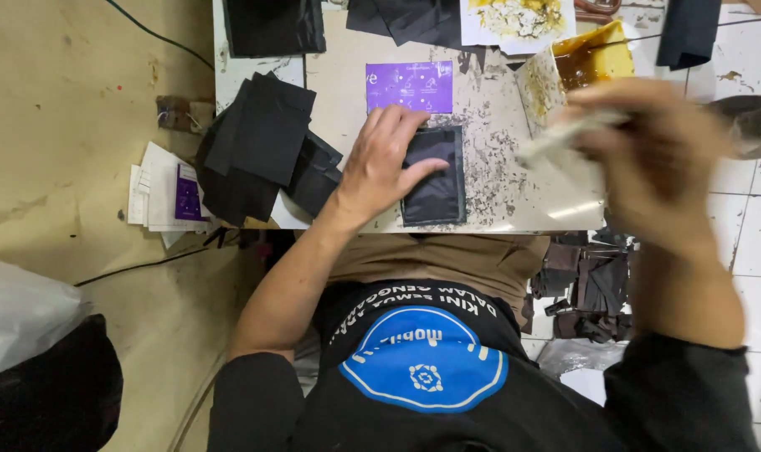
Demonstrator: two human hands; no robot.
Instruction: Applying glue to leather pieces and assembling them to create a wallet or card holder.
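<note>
- Left hand (382, 163): fingers spread flat, pressing one black rectangular leather piece (434, 176) on the glue-speckled desk (498, 180).
- Right hand (648, 159): blurred, fingers clenched around a pale brush (556, 138).
- Above the piece: one purple card (410, 86); left, a stack of black pieces (259, 138).

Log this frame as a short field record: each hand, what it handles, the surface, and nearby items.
left hand: left hand pressing flat on a black rectangular piece
right hand: right hand raised, blurred, holding a brush
surface: pale stained board
glue: amber glue in an open container
behind piece: purple card
left of board: stack of black pieces
</note>
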